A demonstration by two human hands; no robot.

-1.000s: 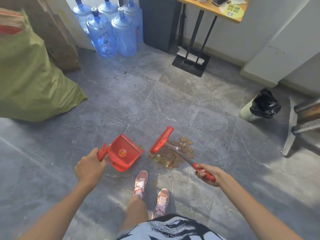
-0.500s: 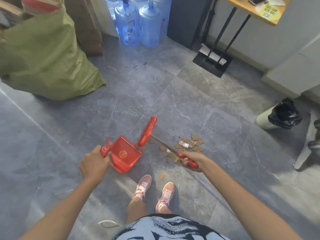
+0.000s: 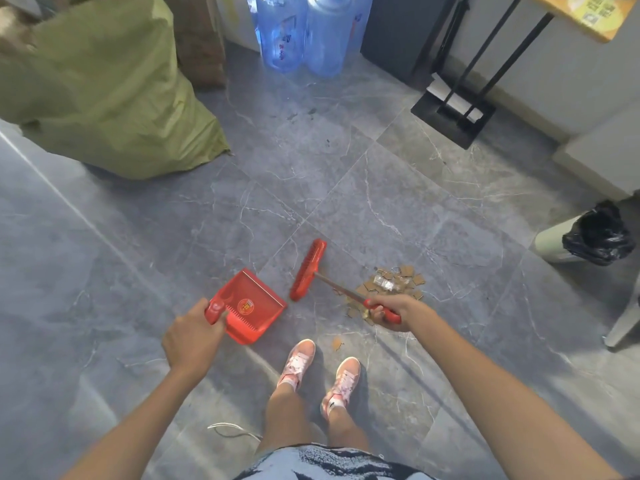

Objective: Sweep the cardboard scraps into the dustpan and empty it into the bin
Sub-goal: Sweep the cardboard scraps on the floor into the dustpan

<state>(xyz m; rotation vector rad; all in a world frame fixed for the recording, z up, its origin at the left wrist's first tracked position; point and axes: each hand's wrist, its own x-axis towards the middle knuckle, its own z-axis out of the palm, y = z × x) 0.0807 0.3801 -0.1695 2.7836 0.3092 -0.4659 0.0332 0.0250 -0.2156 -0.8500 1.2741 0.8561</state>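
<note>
The left hand [image 3: 194, 337] is clenched around the red handle of the dustpan [image 3: 251, 306], which sits low over the grey tiled floor [image 3: 138, 254] with its open lip turned toward 2 o'clock. The pan shows only its ribbed red floor and a round sticker; no scraps are visible in it. The right hand [image 3: 393, 311] grasps the red grip of the brush [image 3: 308, 270], whose thin metal shaft runs up toward 10 o'clock to the red bristle head. That head lies just beside the pan's lip, at about 1 o'clock from it, and the two appear slightly apart.

The cardboard scraps [image 3: 394, 284] lie in a loose pile on the floor at 3 o'clock from the brush head, under and beyond the shaft, with a small clear wrapper among them. One stray scrap [image 3: 336, 344] rests near the pink shoes [image 3: 320, 370], at 12 o'clock from them.

The bin [image 3: 554, 242], pale with a black liner [image 3: 597, 237] bunched over its rim, stands well apart at 3 o'clock from the pile; what it contains cannot be seen. A large green sack [image 3: 104, 84] fills the 10 o'clock corner, blue water jugs [image 3: 304, 32] stand at 12 o'clock, and a black table stand [image 3: 453, 112] sits at 1 o'clock.
</note>
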